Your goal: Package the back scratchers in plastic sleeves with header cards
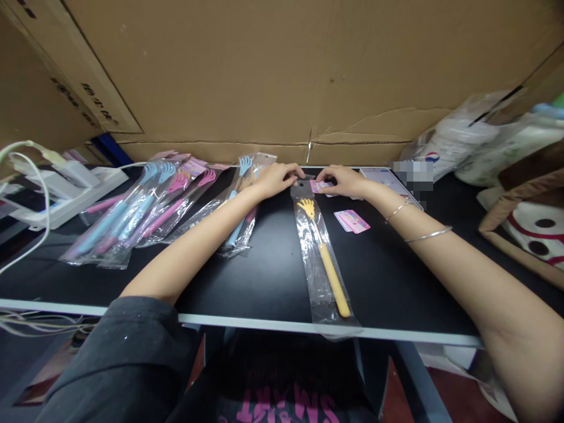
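Note:
A yellow back scratcher point(333, 276) lies in a clear plastic bag point(311, 282) on the black table, its hand-shaped end pointing away from me. My left hand point(278, 178) is closed, its fingertips pinching the upper left corner of that bag. In my right hand point(341, 180) a small pink printed card point(321, 187) is pinched, at the upper right of the bag's top end. Whether the card's edge is inside the bag or over it, I cannot tell. Another pink and blue printed card point(352, 221) lies flat on the table just below my right hand.
Bagged blue, pink and purple back scratchers point(132, 214) are piled at left, with more beside my left forearm. Further left is a white power strip point(83, 197) with cables. A phone point(390, 183), a lidded cup point(458, 141) and a bag point(529, 217) stand right. Cardboard point(264, 76) walls the back.

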A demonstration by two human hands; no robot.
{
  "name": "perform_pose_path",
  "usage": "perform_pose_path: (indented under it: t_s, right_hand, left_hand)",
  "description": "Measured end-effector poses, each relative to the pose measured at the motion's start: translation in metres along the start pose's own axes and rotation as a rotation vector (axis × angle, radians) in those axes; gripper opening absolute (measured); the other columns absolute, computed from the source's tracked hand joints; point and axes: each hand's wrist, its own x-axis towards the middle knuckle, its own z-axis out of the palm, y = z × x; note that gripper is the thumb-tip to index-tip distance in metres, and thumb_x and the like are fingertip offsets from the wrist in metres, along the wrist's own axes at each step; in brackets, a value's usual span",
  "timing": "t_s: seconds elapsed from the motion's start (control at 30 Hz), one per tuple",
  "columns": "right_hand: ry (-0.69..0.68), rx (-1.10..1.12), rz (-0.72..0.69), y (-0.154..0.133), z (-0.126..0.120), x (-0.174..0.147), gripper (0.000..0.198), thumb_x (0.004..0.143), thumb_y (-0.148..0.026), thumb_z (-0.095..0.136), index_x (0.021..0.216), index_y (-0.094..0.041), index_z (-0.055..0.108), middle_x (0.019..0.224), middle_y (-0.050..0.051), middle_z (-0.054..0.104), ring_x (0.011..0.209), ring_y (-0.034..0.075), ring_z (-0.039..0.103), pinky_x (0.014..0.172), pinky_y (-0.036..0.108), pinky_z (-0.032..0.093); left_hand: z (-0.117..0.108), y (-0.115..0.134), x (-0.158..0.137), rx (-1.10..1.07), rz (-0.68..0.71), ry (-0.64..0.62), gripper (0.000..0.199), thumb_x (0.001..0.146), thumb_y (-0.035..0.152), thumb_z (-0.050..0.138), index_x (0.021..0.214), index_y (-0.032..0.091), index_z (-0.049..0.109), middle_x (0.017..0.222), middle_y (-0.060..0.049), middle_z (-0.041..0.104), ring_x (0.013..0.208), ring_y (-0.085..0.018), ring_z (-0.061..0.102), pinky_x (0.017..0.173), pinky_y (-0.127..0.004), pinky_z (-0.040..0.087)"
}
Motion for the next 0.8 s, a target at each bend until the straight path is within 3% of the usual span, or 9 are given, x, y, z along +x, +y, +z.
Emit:
perform_pose_path:
  t_s: [0.23,0.47,0.6,0.8]
  right_hand:
    - [0.014,-0.236,0.052,-0.030,-0.008,-0.008,0.036,0.088,-0.043,0.066,0.120,-0.026,0.069,0.112,0.007,0.077,0.101,0.028,0.070,0.078,0.035,0.047]
    - [-0.022,-0.523,0.040,-0.060,-0.009,-0.016,0.040,0.097,-0.038,0.049,0.130,-0.018,0.061,0.108,0.018,0.077,0.095,0.033,0.071,0.076,0.037,0.043]
    - [-0.048,-0.581,0.015,-0.069,-0.006,-0.018,0.047,0.099,-0.034,0.042,0.138,-0.012,0.054,0.108,0.024,0.076,0.094,0.035,0.071,0.075,0.038,0.042]
    - [0.036,-0.611,0.010,-0.070,0.000,-0.019,0.047,0.104,-0.034,0.029,0.138,-0.010,0.051,0.097,0.022,0.076,0.084,0.030,0.071,0.067,0.033,0.038]
  left_hand:
    - [-0.001,0.000,0.000,-0.019,-0.013,-0.006,0.034,0.089,0.013,0.051,0.119,0.019,0.068,0.103,-0.004,0.080,0.098,-0.018,0.073,0.089,-0.029,0.050]
    - [-0.003,0.003,-0.002,0.045,-0.024,-0.002,0.034,0.090,0.016,0.053,0.121,0.022,0.066,0.103,-0.004,0.080,0.099,-0.019,0.074,0.088,-0.029,0.051]
    - [-0.003,0.003,-0.002,0.105,-0.028,0.005,0.036,0.091,0.018,0.054,0.125,0.022,0.064,0.107,-0.004,0.080,0.102,-0.021,0.074,0.089,-0.030,0.051]
    - [-0.001,0.000,-0.003,0.167,-0.023,0.058,0.038,0.092,0.022,0.053,0.129,0.026,0.061,0.105,0.000,0.080,0.101,-0.020,0.073,0.086,-0.029,0.051]
